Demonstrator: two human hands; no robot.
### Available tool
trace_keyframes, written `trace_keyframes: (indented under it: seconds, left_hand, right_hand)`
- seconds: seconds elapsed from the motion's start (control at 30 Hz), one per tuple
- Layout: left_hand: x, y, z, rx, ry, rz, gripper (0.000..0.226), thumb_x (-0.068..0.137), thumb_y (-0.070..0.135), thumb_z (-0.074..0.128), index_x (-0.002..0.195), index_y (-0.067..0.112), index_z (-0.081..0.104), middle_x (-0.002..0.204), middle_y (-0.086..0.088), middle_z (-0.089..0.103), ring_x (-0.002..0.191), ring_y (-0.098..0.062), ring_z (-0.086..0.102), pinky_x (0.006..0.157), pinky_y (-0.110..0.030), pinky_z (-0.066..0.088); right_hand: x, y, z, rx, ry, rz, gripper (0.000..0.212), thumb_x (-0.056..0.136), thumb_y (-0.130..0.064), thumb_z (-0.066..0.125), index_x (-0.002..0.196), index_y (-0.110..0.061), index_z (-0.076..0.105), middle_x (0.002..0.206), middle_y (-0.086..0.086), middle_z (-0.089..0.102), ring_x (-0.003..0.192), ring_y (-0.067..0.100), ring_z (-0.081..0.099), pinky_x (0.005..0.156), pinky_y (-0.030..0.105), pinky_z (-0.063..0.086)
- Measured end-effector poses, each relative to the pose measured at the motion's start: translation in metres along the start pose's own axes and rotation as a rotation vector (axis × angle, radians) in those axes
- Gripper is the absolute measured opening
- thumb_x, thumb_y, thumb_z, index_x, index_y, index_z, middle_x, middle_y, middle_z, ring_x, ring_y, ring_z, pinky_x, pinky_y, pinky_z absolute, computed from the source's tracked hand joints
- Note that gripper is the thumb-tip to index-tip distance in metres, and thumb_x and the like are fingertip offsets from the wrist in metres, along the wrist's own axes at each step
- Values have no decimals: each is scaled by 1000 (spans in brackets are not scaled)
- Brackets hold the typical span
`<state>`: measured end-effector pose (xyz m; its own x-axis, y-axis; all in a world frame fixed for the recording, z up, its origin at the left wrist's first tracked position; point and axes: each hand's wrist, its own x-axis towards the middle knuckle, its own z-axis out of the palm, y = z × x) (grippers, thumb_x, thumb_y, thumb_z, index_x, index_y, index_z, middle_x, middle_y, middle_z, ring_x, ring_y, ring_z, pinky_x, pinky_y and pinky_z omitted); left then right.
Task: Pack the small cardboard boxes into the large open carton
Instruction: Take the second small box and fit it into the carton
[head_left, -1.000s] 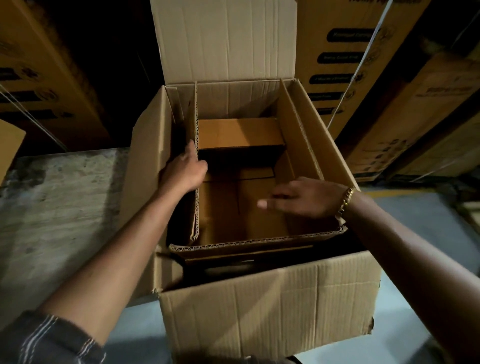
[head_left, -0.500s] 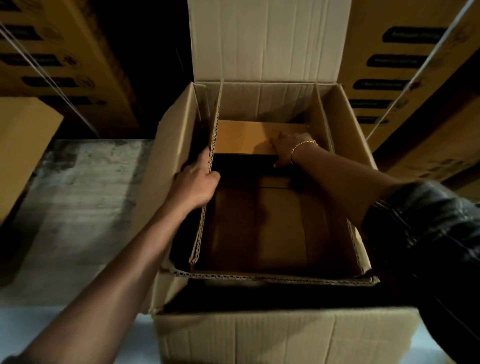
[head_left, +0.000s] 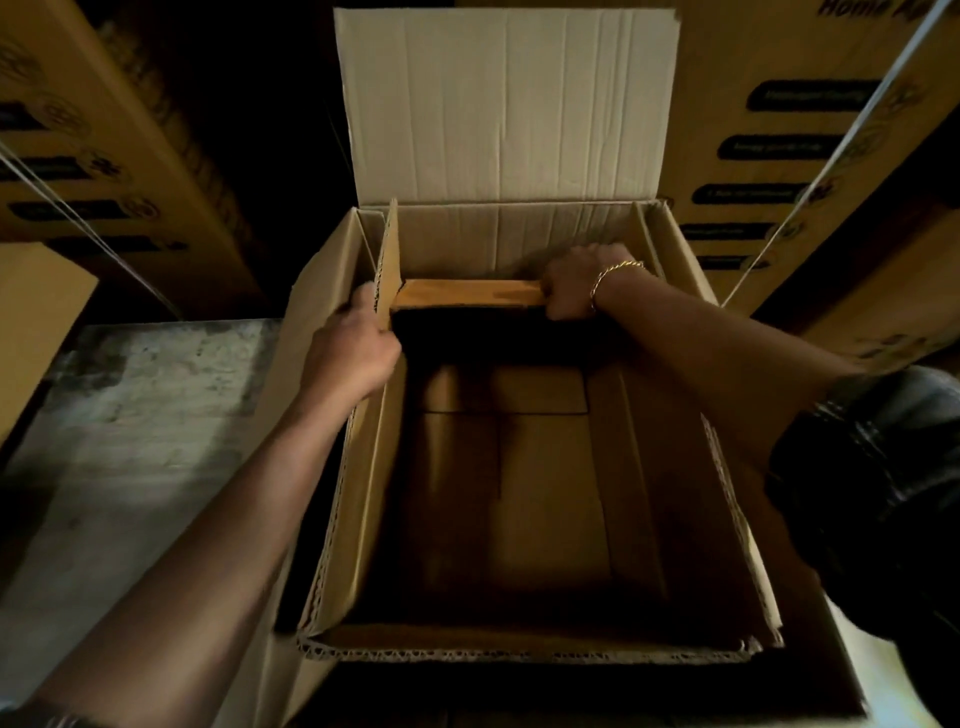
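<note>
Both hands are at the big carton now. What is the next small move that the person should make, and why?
Probably press the small box down and back against the far wall of the carton. The right hand grips its right end, and it sits high at the far end. The left hand holds the inner liner wall, so the way looks free.

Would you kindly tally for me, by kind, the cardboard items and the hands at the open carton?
Large open carton: 1
Inner liner: 1
Small cardboard box: 1
Hands: 2, the left hand on the liner's wall and the right hand on the small box
Total: 5
</note>
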<state>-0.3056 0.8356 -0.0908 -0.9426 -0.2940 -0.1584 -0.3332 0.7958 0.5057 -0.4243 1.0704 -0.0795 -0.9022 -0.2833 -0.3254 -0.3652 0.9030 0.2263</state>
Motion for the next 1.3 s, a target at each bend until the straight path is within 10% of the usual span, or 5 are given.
trace_keyframes:
  seconds: [0.17, 0.47, 1.03, 1.3]
  left_hand:
    - [-5, -9, 5, 12, 44, 31, 62, 103, 23, 45, 158, 29, 17, 132, -15, 55, 95, -27, 57, 74, -38, 45]
    - [-10, -14, 10, 99, 42, 126, 65, 98, 22, 47, 157, 22, 20, 134, -20, 58, 113, -40, 58, 91, -45, 46]
    - [-9, -15, 1, 7, -14, -11, 60, 100, 30, 43, 156, 28, 20, 151, -14, 46, 131, -38, 48, 101, -46, 41]
    - [-33, -14, 2, -22, -44, -21, 62, 99, 27, 42, 156, 28, 17, 153, -14, 41, 132, -39, 47, 102, -46, 43]
  right_hand:
    - [18, 24, -26, 93, 177, 91, 41, 87, -37, 57, 123, -19, 65, 125, 18, 63, 115, 39, 61, 89, 44, 50]
    - [55, 47, -28, 238, 368, 175, 48, 89, -51, 62, 123, -16, 61, 120, 16, 64, 112, 38, 60, 94, 47, 44]
    - [-52, 62, 7, 679, 196, 235, 81, 94, -39, 62, 158, -14, 19, 159, 20, 28, 143, 39, 33, 115, 44, 30]
    - [-140, 22, 47, 860, 113, 383, 82, 96, -23, 52, 160, -25, 2, 135, 22, 57, 109, 36, 63, 92, 40, 52]
